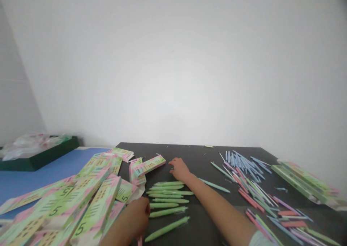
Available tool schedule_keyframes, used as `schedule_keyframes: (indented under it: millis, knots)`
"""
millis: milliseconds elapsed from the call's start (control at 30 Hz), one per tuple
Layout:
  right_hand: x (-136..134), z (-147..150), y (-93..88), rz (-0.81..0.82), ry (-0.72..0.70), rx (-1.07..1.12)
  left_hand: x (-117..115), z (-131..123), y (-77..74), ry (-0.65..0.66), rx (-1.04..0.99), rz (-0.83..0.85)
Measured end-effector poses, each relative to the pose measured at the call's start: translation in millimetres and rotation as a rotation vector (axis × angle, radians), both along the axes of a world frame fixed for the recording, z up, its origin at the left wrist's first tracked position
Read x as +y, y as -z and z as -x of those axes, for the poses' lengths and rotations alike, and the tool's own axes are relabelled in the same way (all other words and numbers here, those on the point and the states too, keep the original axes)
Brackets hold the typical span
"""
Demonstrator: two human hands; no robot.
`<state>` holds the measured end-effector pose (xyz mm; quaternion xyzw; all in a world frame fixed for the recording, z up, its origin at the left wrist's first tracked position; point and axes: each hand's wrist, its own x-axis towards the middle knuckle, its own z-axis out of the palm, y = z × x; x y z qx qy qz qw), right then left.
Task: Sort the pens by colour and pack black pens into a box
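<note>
Green pens lie in a rough column on the black tabletop, right of heaped printed cartons. The left hand is curled, the right hand half-open just beside a lone carton; I cannot tell whether either grips anything. Handling pens seems the step; picking one calls for a light pinch. They look slim, pale, apparently film-wrapped at the ends.

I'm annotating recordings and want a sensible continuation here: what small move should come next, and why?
Probably a short leftward reach by the right hand to take the nearest green-and-pink carton: its fingertips are beside that carton's right end, seemingly not touching. The left hand is beside the green pens; whether it grips anything is unclear.
</note>
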<state>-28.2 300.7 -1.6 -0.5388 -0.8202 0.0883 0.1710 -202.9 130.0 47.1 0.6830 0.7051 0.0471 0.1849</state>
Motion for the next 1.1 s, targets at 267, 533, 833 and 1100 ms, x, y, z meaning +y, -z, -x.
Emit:
schedule_keyframes:
  millis: [267,533,833,1100]
  knots:
    - [21,8,25.8,0.073,0.081,-0.111,-2,-6,-3.4,0.030,0.046,-0.028]
    - [20,14,20.2,0.030,0.029,-0.245,1,-5,-1.6,0.016,0.092,-0.020]
    - [40,43,19.0,0.017,-0.076,-0.301,-4,-7,-4.7,-0.007,0.122,0.005]
    - [51,59,25.8,0.060,-0.128,-0.206,2,1,6.5,0.012,0.135,0.052]
